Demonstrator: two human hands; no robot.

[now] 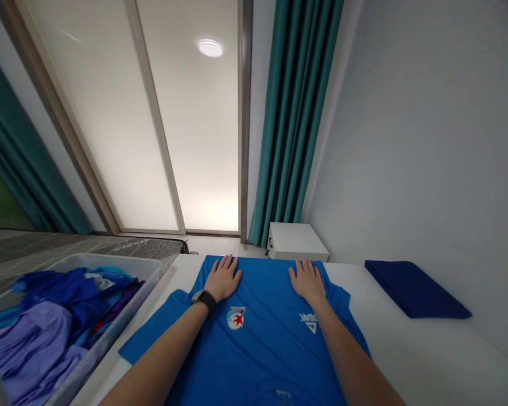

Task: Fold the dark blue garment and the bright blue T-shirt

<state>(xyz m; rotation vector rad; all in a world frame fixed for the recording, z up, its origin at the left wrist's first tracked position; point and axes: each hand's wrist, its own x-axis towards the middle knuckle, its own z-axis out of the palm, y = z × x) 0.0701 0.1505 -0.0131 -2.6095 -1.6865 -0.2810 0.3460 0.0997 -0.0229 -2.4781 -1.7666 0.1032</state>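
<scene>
A blue T-shirt (pixel 265 338) lies spread on the white table, its collar end toward me and its far edge by the table's back edge. It bears a round badge with a red star on the left and white lettering with a triangle on the right. My left hand (pixel 223 278), with a dark watch (pixel 205 300) at the wrist, rests flat on the far left part of the shirt. On the far right part lies my right hand (pixel 308 280), palm down with fingers extended. Neither hand grips the fabric. The right sleeve is partly hidden by my forearm.
At the left stands a translucent plastic bin (pixel 152 270) heaped with blue and purple clothes (pixel 38 338). A folded navy garment (pixel 417 288) lies on the table (pixel 389 344) at the right, near the wall. Behind the table are a white cabinet (pixel 298 239) and a teal curtain (pixel 300 124).
</scene>
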